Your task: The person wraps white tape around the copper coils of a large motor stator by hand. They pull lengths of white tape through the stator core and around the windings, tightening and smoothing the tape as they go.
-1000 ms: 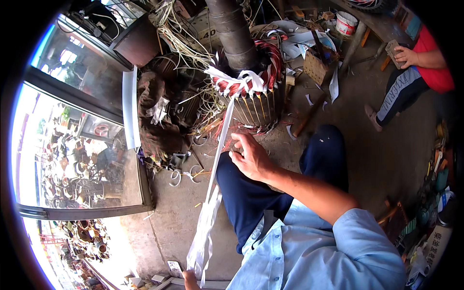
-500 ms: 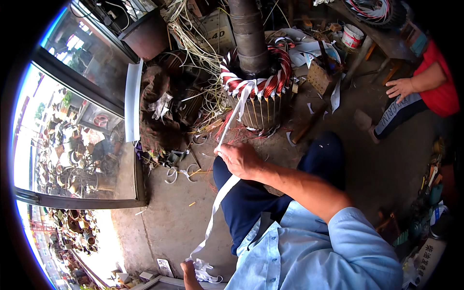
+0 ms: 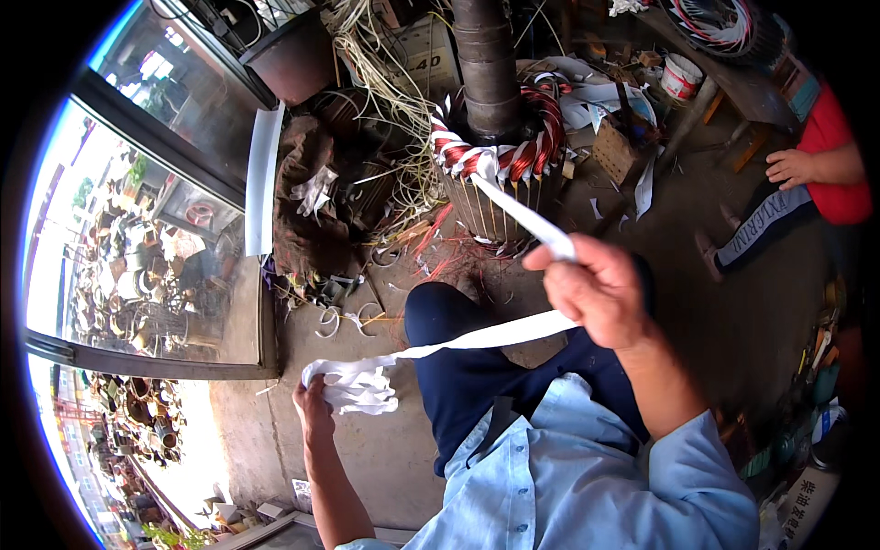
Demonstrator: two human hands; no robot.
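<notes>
At seven o'clock, the left hand (image 3: 315,405) is clamped on a loose bundle of white fabric tape (image 3: 362,391). Toward one o'clock, white turns already cross the front of a thick ring of red wire (image 3: 521,163) on a dark, slotted metal cylinder (image 3: 495,209); the bundled length is not wound on, and the shadowed far side is hard to judge. At three o'clock, the right hand (image 3: 594,286) pinches the strip, taut from the ring.

Framed glass panels (image 3: 179,243) at left; grey floor (image 3: 252,431), sunlit patch (image 3: 206,431).
</notes>
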